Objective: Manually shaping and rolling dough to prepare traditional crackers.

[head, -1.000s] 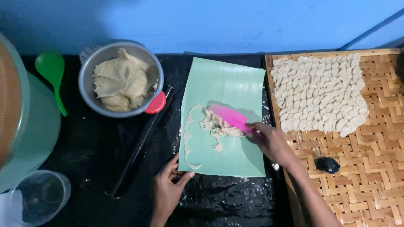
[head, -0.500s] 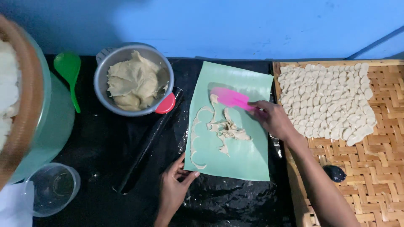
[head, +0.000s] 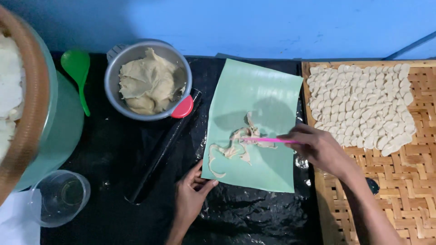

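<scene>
A thin pink plastic scraper is gripped edge-on in the right hand, the fingers closed around its right end. Its left end is pressed against ragged pale dough scraps, which are gathered near the middle and lower left of a pale green rectangular plastic sheet. One curved strip of scrap is seen trailing toward the sheet's lower-left edge. The left hand is laid flat at the lower-left corner of the sheet, fingers spread and released, the fingertips touching the sheet's edge; nothing is held in it.

The sheet is spread on a black, shiny plastic-covered table. Just left of the sheet, a long black rolling pin is laid at a slant. Its upper end is found beside a round metal bowl with a red handle tab, in which a large lump of beige dough is held. A green plastic spoon is seen left of the bowl, and a clear plastic cup is placed near the lower-left corner.

To the right of the sheet, a woven bamboo tray is set, and many small cut pale dough pieces are packed closely over its upper part.
</scene>
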